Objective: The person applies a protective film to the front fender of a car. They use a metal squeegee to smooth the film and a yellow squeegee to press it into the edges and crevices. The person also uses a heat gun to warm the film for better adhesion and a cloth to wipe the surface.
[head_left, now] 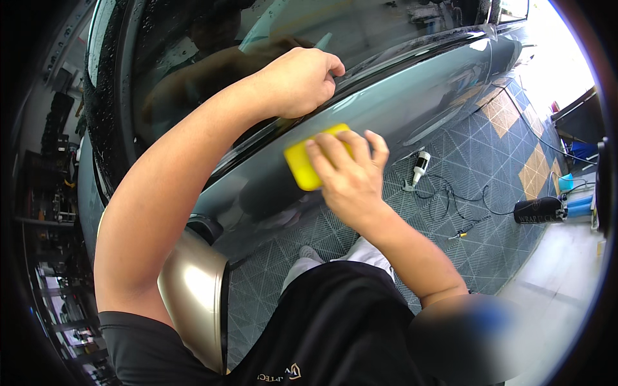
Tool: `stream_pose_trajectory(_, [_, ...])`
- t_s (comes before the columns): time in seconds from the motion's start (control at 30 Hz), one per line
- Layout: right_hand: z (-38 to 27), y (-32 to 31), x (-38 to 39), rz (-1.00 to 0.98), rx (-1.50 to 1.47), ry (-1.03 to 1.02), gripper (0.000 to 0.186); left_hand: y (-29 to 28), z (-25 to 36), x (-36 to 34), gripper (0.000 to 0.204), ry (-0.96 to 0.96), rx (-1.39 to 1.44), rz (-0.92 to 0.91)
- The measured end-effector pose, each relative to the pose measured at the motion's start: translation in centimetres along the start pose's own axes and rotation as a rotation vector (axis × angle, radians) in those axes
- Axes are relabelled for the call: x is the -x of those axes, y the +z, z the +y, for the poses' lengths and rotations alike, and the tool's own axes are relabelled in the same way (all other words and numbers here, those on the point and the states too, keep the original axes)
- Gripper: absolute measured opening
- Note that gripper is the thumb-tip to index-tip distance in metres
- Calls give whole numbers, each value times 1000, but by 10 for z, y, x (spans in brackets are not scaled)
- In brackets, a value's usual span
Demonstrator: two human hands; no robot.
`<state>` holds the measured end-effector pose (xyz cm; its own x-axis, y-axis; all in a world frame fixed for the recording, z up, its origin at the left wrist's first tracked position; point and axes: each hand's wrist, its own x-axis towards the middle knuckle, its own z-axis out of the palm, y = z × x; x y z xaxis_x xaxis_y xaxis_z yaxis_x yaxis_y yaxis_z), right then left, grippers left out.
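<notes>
The right hand [353, 177] grips a yellow pad [301, 166] over the grey car door [412, 90]. The left hand [301, 82] curls near the window [399, 38]'s lower edge; whether it holds anything, I cannot tell. A gold mirror housing [196, 283] juts out at left; rightward, a spray bottle [420, 168] and dark cord [487, 207] lie on the floor [264, 305].
</notes>
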<state>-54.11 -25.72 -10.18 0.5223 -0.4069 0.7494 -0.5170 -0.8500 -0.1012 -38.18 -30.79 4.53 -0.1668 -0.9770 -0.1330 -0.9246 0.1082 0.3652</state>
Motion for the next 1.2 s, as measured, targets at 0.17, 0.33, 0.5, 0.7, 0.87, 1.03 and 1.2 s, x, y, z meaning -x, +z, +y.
stream_pose_trajectory(0.17, [36,7,-5,6,92,53,43,3,17,-31,38,33,11,-14])
stream_pose_trajectory(0.33, [45,-2,-12,-9,13,58,42,2,20,-47,39,36,-4,-41])
stream_pose_trajectory(0.5, [-8,5,13,-39,34,27,42,2,19,-58,40,68,27,-29])
stream_pose_trajectory(0.7, [125,-10,-20,70,265,102,32,-2,18,-51,41,80,15,-49])
stream_pose_trajectory(0.87, [89,-30,-19,-29,194,82,34,-1,21,-55,41,66,30,-40])
stream_pose_trajectory(1.03, [33,-6,7,4,19,-24,37,-1,39,-72,41,78,32,-36])
stream_pose_trajectory(1.2, [182,-25,-25,45,237,75,38,4,54,-101,40,74,108,-37])
